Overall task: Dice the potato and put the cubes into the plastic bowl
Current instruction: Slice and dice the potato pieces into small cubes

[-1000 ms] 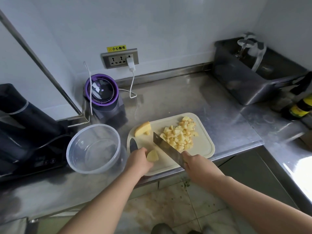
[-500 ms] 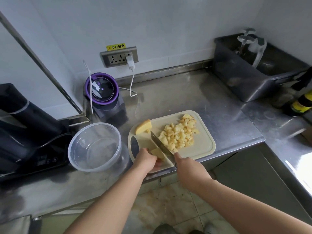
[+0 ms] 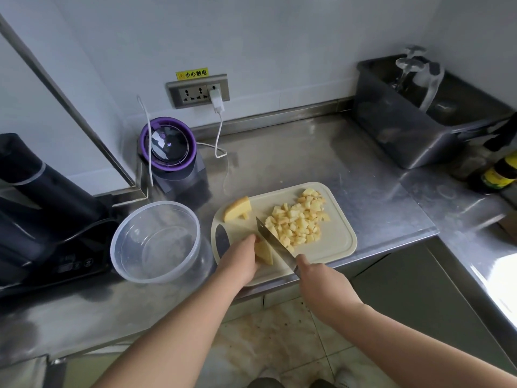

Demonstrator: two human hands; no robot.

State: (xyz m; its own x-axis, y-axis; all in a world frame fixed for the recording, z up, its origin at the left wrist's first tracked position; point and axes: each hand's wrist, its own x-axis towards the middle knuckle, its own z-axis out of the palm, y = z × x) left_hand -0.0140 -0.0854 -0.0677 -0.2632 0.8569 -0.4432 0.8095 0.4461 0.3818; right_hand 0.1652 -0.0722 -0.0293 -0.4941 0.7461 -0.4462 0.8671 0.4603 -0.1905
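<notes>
A cream cutting board lies at the counter's front edge. My left hand holds a potato piece down on the board's near left part. My right hand grips a knife by its handle, the blade standing just right of that piece. A pile of several potato cubes lies in the board's middle. Another potato wedge rests at the board's far left corner. The clear plastic bowl stands left of the board and holds nothing.
A purple-rimmed appliance stands behind the bowl, plugged into the wall socket. A black appliance sits at the far left. A grey bin and dark bottles stand at the right.
My left hand has gripped the potato piece more closely, and the knife has come left from the cube pile to stand against that piece.
</notes>
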